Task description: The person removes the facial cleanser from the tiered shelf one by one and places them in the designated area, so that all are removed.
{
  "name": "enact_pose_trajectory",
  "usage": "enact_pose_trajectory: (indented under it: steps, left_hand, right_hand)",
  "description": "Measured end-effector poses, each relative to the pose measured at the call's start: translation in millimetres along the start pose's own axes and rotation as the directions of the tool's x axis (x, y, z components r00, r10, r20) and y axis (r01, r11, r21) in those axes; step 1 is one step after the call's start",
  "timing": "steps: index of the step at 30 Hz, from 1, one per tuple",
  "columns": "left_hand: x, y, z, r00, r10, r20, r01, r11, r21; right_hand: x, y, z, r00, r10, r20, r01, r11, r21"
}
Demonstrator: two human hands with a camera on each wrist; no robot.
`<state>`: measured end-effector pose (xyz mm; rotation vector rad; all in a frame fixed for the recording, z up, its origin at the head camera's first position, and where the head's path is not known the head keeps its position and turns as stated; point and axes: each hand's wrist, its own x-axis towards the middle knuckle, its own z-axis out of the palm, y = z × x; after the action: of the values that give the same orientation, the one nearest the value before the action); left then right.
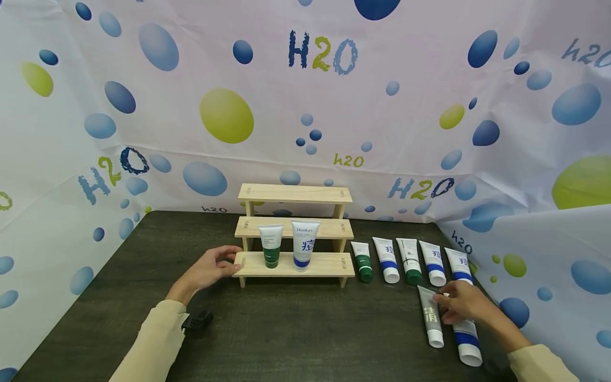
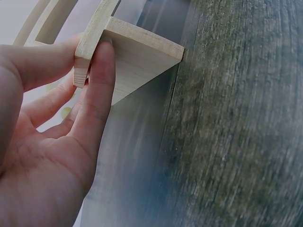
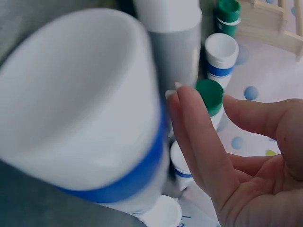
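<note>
My left hand pinches the left end of the lowest step of a three-tier wooden display rack. In the left wrist view, its thumb and fingers lie on either side of the board. On the rack stand a small white-and-green tube and a larger white-and-blue tube. My right hand is over a silver-grey tube and a white-and-blue tube lying beside it. In the right wrist view, thumb and fingers stand apart, fingertips close to the grey tube; contact is unclear.
Right of the rack lies a row of tubes: a small green one, a white-and-blue one, a white-and-green one and more blue-banded ones. A patterned cloth hangs behind the dark tabletop.
</note>
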<state>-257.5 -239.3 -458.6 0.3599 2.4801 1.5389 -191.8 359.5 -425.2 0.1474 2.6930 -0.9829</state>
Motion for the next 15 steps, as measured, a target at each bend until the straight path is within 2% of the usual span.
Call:
enact_pose_trajectory:
  steps: [6, 9, 15]
  left_hand:
    - [0.9, 0.3, 0.2, 1.000, -0.005, 0.000, 0.005, 1.000, 0.000]
    - [1.2, 0.2, 0.2, 1.000, -0.007, 0.002, 0.007, 1.000, -0.001]
    - [1.5, 0.2, 0.1, 1.000, -0.008, -0.001, 0.008, 1.000, 0.001]
  right_hand:
    - [0.0, -14, -12, 0.995, -0.094, -0.010, 0.095, 0.994, 0.053]
    - [1.0, -25, -15, 0.990, -0.140, -0.013, 0.141, 0.989, 0.048]
    - [2.3, -54, -10, 0.982, -0.187, -0.021, 0.188, 0.982, 0.029]
